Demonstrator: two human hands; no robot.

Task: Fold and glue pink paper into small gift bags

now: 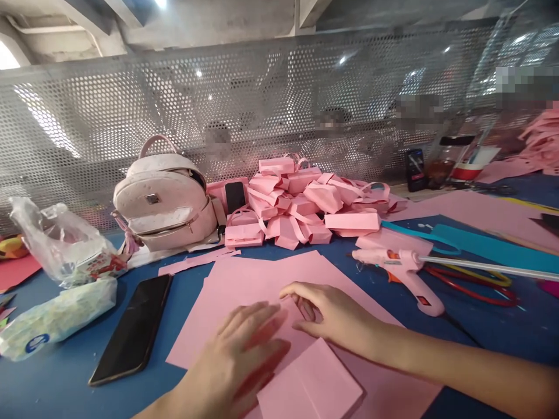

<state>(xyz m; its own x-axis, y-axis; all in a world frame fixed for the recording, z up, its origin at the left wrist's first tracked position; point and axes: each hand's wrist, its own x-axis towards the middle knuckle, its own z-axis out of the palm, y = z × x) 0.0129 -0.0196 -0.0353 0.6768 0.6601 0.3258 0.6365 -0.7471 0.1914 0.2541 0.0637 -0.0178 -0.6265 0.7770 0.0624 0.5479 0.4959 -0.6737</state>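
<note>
A folded pink paper piece (312, 384) with a crease lies in front of me on larger pink paper sheets (257, 279). My left hand (240, 349) hovers just left of the folded piece, its fingers stretched and apart, slightly blurred by motion. Above the piece, my right hand (327, 311) rests over the sheets with fingers loosely curled and the thumb apart from them. I see nothing gripped in either hand. Whether the right fingertips touch the paper, I cannot tell.
Behind the sheets rises a pile of pink paper bags (301, 201). A pink glue gun (404, 270) lies on the right beside blue strips (489, 241). Leftward are a black phone (133, 329), a pale backpack (168, 201) and a plastic-wrapped packet (61, 314). A perforated metal screen (262, 99) stands behind.
</note>
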